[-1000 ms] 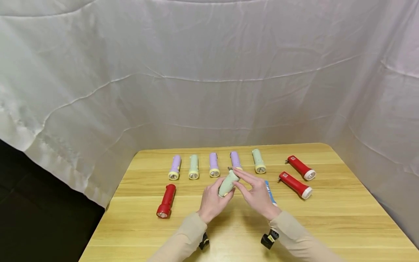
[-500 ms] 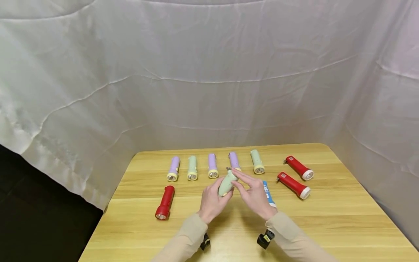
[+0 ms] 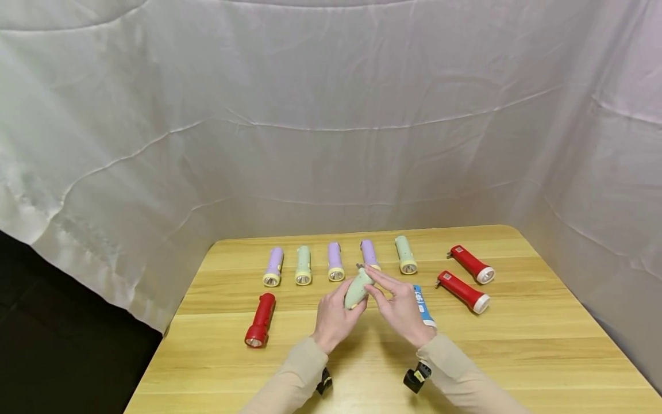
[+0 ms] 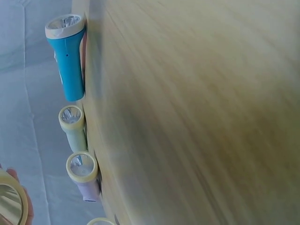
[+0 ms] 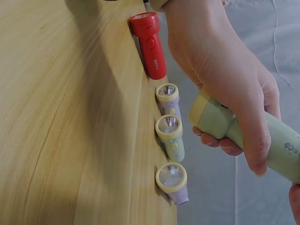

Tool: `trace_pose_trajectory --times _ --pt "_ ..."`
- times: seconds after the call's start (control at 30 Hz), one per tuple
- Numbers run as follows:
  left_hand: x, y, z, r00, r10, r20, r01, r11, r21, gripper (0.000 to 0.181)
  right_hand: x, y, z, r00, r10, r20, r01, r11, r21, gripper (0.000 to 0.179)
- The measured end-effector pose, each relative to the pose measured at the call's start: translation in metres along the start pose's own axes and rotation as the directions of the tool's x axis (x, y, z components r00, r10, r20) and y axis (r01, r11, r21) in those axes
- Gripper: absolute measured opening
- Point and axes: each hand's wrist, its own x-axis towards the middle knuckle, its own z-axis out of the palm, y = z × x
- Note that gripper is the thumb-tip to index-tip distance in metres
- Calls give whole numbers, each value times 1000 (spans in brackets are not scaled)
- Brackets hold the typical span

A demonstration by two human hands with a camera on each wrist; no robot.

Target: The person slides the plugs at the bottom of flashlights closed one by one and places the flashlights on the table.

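Note:
My left hand (image 3: 332,320) grips a pale green flashlight (image 3: 357,291) above the middle of the table, its plug prongs (image 3: 360,266) sticking out at the far, tail end. Fingers of my right hand (image 3: 402,309) lie along that tail end while its thumb touches the side, pinching it. In the right wrist view, the left hand (image 5: 234,79) wraps round the flashlight (image 5: 276,143) behind its cream head, and a right fingertip (image 5: 295,199) meets the tail. Just the cream-rimmed lens (image 4: 11,204) of it shows in the left wrist view.
Purple (image 3: 273,267) and green flashlights (image 3: 303,265) stand in a back row, several in all. One red flashlight (image 3: 261,321) lies left, two red ones (image 3: 464,292) lie right. A blue flashlight (image 3: 423,307) is partly behind the right hand. Grey cloth (image 3: 331,161) walls the table.
The head view has shifted slightly. My right hand has moved a little left, showing more of the blue flashlight. Both hands stay on the green flashlight, which has barely moved.

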Motion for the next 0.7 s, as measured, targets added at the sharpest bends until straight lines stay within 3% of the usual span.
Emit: trace_pose_trajectory --times 0.33,0.7 --pt "0 5 0 1000 -10 -18 10 1000 25 39 -1 -3 -1 1000 16 3 -16 1000 -13 40" --pt "2 10 -2 999 -40 13 39 998 43 39 -1 -8 -4 997 72 14 -72 997 -7 39"
